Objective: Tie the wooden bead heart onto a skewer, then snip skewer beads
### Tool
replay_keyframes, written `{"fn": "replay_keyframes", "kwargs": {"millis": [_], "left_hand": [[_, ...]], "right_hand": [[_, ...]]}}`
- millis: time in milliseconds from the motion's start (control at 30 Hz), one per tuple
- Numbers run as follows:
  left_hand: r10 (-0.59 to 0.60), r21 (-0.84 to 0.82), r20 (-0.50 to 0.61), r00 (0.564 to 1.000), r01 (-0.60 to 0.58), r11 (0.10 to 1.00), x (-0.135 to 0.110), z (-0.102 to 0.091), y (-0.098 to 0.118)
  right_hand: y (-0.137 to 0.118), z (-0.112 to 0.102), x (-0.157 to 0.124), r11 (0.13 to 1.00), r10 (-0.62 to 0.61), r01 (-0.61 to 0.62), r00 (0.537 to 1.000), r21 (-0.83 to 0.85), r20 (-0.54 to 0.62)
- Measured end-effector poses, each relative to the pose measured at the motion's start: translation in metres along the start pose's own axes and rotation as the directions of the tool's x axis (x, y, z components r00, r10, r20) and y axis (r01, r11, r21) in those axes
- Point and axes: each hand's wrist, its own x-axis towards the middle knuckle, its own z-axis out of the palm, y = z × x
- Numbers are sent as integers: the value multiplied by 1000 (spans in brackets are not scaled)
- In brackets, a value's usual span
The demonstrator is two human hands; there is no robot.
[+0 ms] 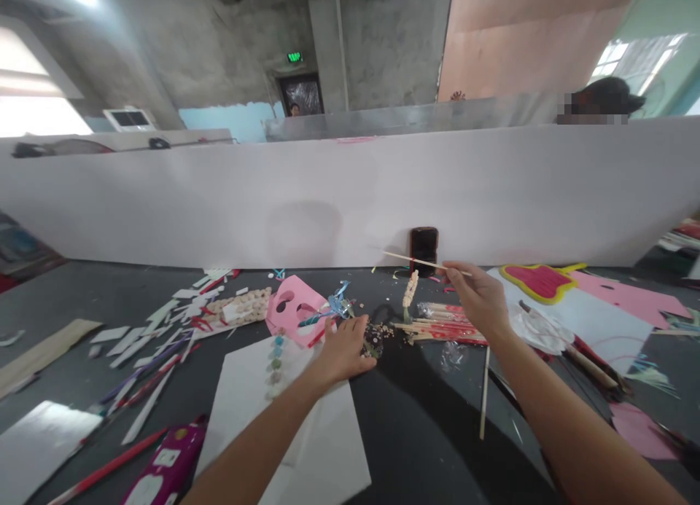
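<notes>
My right hand (478,297) pinches a thin wooden skewer (424,262) between its fingers, holding it above the far part of the dark table. My left hand (344,350) lies palm down with fingers apart, touching nothing held, right next to a small heap of beads or seeds (375,339). Just beyond it are a pink foam piece with cut-out holes (292,312) and blue ribbon strands (339,302). A bundle of wooden sticks with red paper (440,326) lies under my right hand. A bead-covered stick (410,288) stands nearby.
A white sheet of board (322,447) lies under my left forearm. White and purple strips (147,352) are scattered at left. A phone (424,250) leans on the white partition (328,206) behind the table. Pink and yellow foam cut-outs (539,283) lie at right. A person's head (607,100) shows beyond the partition.
</notes>
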Motion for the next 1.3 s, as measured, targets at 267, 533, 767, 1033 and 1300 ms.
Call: {"fn": "replay_keyframes", "kwargs": {"millis": [267, 533, 767, 1033, 1300], "left_hand": [[-77, -1, -31, 997, 77, 997, 3, -7, -15], [-85, 30, -139, 987, 89, 996, 13, -9, -4], [91, -30, -108, 990, -94, 995, 41, 24, 56], [74, -74, -116, 991, -83, 994, 54, 35, 62], [51, -52, -94, 994, -56, 997, 52, 28, 50]], "right_hand": [[-15, -25, -9, 999, -44, 43, 995, -18, -88], [-25, -50, -19, 997, -51, 41, 988, -72, -143], [-42, -66, -17, 995, -91, 75, 966, -72, -240], [-50, -82, -22, 990, -139, 137, 956, -24, -259], [-50, -97, -31, 990, -144, 134, 943, -54, -302]]}}
